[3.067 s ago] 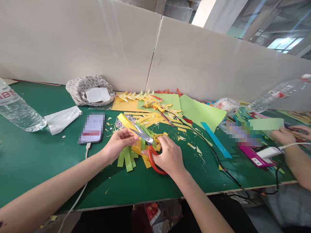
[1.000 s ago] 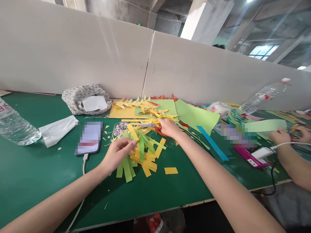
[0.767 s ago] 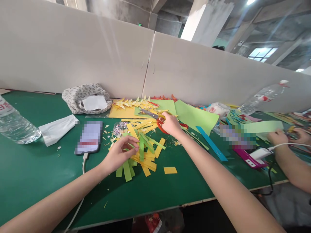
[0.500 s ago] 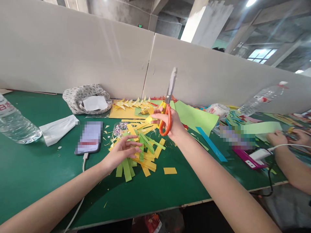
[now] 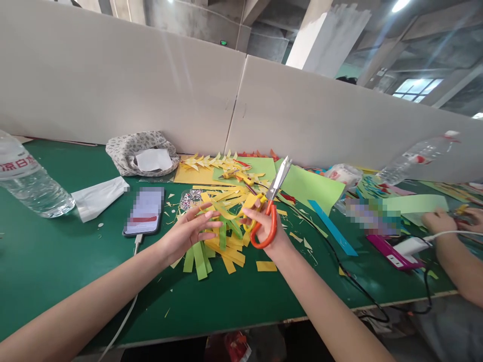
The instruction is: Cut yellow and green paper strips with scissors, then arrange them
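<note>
A pair of scissors point(image 5: 279, 177) with an orange and a yellow handle loop is in my right hand point(image 5: 273, 232), its blades pointing up and slightly right. My left hand point(image 5: 188, 232) hovers over the paper scraps, fingers spread and with nothing visible in them. Beneath and between both hands lies a loose heap of yellow paper strips point(image 5: 230, 254) and green paper strips point(image 5: 199, 262). One short yellow piece point(image 5: 266, 266) sits apart, in front of the heap. Behind the hands rests a yellow glue gun point(image 5: 243, 177), partly among the paper.
A phone point(image 5: 144, 211) on a white cable and a water bottle point(image 5: 33, 176) are at left. A cloth pouch point(image 5: 143, 153) stands near the partition point(image 5: 169, 85). At right are a blue strip point(image 5: 332, 228), a magenta power strip point(image 5: 392, 254), a black cable point(image 5: 354, 279) and another person's hands point(image 5: 439, 221).
My right hand has lowered the scissors, and the blades now lean further right. My left hand stays over the heap, fingers still spread. The view has shifted slightly.
</note>
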Motion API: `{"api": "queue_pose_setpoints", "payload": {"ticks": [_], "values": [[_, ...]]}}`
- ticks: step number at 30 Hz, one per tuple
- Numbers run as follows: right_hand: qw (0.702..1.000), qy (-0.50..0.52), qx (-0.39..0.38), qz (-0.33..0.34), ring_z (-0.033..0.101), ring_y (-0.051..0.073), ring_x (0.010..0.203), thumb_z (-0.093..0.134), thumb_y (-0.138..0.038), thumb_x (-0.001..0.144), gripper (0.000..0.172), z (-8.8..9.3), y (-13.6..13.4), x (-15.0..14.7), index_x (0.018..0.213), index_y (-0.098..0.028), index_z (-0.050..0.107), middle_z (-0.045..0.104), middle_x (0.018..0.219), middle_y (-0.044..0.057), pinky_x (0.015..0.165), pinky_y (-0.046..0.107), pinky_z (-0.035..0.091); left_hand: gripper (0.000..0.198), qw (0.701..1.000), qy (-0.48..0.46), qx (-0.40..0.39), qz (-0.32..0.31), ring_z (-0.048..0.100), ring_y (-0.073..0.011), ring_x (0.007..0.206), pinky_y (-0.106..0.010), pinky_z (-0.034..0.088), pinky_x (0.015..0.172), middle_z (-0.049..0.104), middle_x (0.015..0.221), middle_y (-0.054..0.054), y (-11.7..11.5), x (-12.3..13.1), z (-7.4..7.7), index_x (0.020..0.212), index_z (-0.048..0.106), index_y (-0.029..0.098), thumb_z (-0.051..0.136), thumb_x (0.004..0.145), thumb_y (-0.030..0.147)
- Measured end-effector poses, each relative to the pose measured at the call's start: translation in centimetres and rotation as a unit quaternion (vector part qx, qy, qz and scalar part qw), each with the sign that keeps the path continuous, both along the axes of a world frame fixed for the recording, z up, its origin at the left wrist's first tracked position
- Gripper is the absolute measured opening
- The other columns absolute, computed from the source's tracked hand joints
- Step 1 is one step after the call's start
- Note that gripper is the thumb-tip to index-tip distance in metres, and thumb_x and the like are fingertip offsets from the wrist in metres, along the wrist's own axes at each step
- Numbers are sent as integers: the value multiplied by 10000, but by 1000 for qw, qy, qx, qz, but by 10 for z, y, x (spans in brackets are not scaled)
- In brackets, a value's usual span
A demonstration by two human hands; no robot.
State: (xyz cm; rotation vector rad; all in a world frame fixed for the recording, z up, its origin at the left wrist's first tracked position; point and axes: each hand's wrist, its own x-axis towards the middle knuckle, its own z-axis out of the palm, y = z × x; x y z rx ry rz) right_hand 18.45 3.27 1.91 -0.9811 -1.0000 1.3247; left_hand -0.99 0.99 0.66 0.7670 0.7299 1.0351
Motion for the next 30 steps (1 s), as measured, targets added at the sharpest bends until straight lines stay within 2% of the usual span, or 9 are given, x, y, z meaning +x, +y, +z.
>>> {"api": "queue_pose_setpoints", "payload": {"ticks": [6, 9, 11, 13, 15, 18, 20, 24, 30], "values": [[995, -44, -17, 84, 571, 124, 664, 733, -221, 579, 341, -21, -21, 1, 709, -204, 418, 480, 684, -61, 700, 325, 500, 495, 999, 39, 8, 15, 574, -184, 1015, -279, 498, 800, 549, 1215, -79, 0, 1, 0, 1211, 426, 252, 621, 755, 252], [994, -47, -11, 103, 559, 120, 635, 735, -231, 582, 339, -19, -27, -8, 709, -206, 421, 487, 662, -63, 690, 322, 495, 498, 994, 97, 50, 16, 595, -160, 919, -266, 491, 736, 621, 1048, -45, -2, 3, 0, 1191, 446, 262, 639, 732, 248], [997, -39, -10, 59, 553, 116, 628, 746, -237, 567, 349, -17, -27, -12, 704, -206, 426, 486, 652, -66, 684, 314, 495, 316, 984, 147, 99, 23, 600, -122, 731, -220, 467, 612, 637, 805, -2, -4, 2, 0, 1026, 558, 222, 638, 724, 272], [1000, -19, -10, 4, 550, 112, 638, 751, -241, 560, 348, -17, -24, -12, 706, -204, 437, 484, 659, -67, 677, 302, 495, 146, 971, 198, 132, -5, 540, -89, 528, -200, 409, 498, 569, 575, 30, -5, 2, 1, 761, 603, 167, 607, 738, 311], [1000, 4, -13, -26, 544, 101, 629, 750, -233, 562, 343, -18, -22, -11, 713, -205, 445, 485, 669, -70, 662, 283, 488, 263, 959, 237, 134, -84, 514, -87, 444, -210, 379, 457, 544, 491, 24, -6, 1, 1, 613, 573, 143, 552, 767, 356], [999, 28, -20, -30, 528, 82, 573, 751, -218, 558, 353, -18, -22, -9, 713, -209, 434, 482, 644, -82, 630, 250, 466, 267, 946, 257, 122, -155, 616, -150, 611, -238, 430, 525, 649, 667, -45, -7, 3, -1, 697, 610, 131, 547, 762, 382], [999, 32, -24, -11, 524, 80, 563, 747, -219, 562, 355, -16, -25, -11, 703, -208, 422, 474, 621, -85, 618, 239, 455, 263, 954, 242, 118, -135, 630, -186, 755, -261, 465, 595, 666, 791, -63, -7, 5, -3, 846, 613, 136, 593, 730, 371], [999, 7, -31, 38, 549, 100, 590, 750, -235, 552, 365, -12, -33, -19, 694, -203, 415, 493, 655, -76, 644, 268, 463, 425, 971, 208, 93, -73, 625, -212, 853, -291, 493, 651, 644, 997, -97, -6, 6, -5, 1064, 546, 152, 654, 689, 318], [996, -53, -43, 57, 536, 112, 596, 766, -247, 508, 389, -12, -37, -23, 693, -206, 426, 502, 669, -65, 600, 275, 484, 413, 985, 148, 74, -39, 552, -219, 1034, -298, 479, 794, 572, 1194, -72, -3, 4, -7, 1125, 559, 210, 631, 724, 279]]}}
